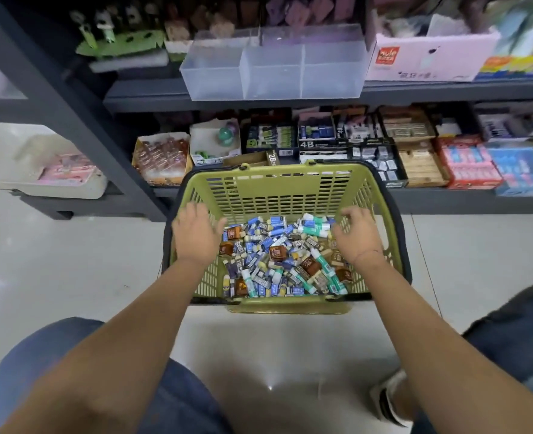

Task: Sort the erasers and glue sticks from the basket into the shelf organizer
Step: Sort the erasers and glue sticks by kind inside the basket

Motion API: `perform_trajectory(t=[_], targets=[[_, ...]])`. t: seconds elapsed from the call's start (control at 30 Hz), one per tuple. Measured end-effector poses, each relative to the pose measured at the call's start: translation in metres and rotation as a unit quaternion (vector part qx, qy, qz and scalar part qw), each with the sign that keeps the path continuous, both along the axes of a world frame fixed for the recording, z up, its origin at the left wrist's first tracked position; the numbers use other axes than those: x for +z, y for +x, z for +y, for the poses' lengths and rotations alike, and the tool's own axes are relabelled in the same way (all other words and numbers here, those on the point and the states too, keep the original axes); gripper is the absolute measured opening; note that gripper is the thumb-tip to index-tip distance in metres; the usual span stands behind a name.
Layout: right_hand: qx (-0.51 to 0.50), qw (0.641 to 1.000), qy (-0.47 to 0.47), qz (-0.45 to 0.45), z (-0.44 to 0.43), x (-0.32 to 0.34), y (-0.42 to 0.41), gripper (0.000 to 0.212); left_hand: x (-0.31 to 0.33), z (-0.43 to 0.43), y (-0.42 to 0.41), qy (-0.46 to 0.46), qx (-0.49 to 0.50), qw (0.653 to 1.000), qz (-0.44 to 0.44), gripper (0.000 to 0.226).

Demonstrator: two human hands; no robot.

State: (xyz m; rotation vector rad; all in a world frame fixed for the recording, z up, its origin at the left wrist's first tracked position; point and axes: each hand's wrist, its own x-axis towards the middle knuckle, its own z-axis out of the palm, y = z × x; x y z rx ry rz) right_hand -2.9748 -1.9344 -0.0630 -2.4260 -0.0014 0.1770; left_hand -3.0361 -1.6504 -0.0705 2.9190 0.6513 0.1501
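Left hand (pixel 197 238) and right hand (pixel 357 238) hover empty, fingers loose; the light, firm erasers (pixel 277 252) and glue sticks (pixel 316 228) should pinch easily across their sides.

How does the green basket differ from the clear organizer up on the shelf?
The basket is olive green with slotted walls; the organizer is clear, with solid walls and dividers. The basket sits on the floor; the organizer sits on a shelf above it. The basket holds a heap of erasers and glue sticks; the organizer's compartments look empty. Both are open-topped plastic containers.
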Motion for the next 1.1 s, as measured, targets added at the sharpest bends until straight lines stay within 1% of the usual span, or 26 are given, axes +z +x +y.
perform_trajectory(t=[0.03,0.1,0.17,0.27,0.33,0.4,0.57,0.63,0.77,0.83,0.93,1.0,1.1], targets=[[0.017,0.999,0.001,0.033,0.003,-0.005,0.001,0.035,-0.001,-0.009,0.000,-0.008,-0.013,0.999,0.037,0.053],[0.053,0.994,-0.010,0.097,0.009,-0.013,0.009,0.041,-0.008,-0.023,0.002,-0.063,-0.002,0.990,0.124,0.062],[0.113,0.982,-0.033,0.146,0.018,-0.022,0.018,0.054,-0.021,-0.032,0.000,-0.109,0.005,0.975,0.195,0.068],[0.204,0.955,-0.116,0.179,0.030,-0.039,0.040,0.070,-0.045,-0.035,-0.001,-0.131,-0.015,0.958,0.255,0.073],[0.231,0.941,-0.159,0.190,0.034,-0.054,0.056,0.078,-0.061,-0.031,0.002,-0.143,-0.017,0.948,0.282,0.076],[0.244,0.932,-0.179,0.202,0.037,-0.067,0.065,0.084,-0.071,-0.024,0.010,-0.145,-0.019,0.942,0.301,0.078],[0.220,0.928,-0.223,0.203,0.046,-0.105,0.083,0.088,-0.099,-0.005,0.053,-0.155,-0.018,0.943,0.295,0.076],[0.197,0.933,-0.217,0.208,0.049,-0.116,0.085,0.089,-0.108,-0.003,0.061,-0.164,-0.012,0.942,0.292,0.074],[0.155,0.939,-0.202,0.229,0.051,-0.121,0.090,0.084,-0.115,0.001,0.069,-0.176,-0.001,0.936,0.305,0.071],[0.153,0.938,-0.200,0.238,0.052,-0.120,0.094,0.085,-0.115,0.003,0.071,-0.179,0.000,0.932,0.315,0.074],[0.176,0.930,-0.214,0.240,0.056,-0.118,0.099,0.085,-0.114,0.005,0.076,-0.177,-0.019,0.932,0.317,0.076],[0.188,0.927,-0.241,0.219,0.059,-0.117,0.102,0.082,-0.115,0.008,0.082,-0.186,-0.035,0.929,0.317,0.077],[0.225,0.918,-0.291,0.146,0.066,-0.114,0.102,0.069,-0.120,0.013,0.086,-0.219,-0.044,0.924,0.312,0.079]])
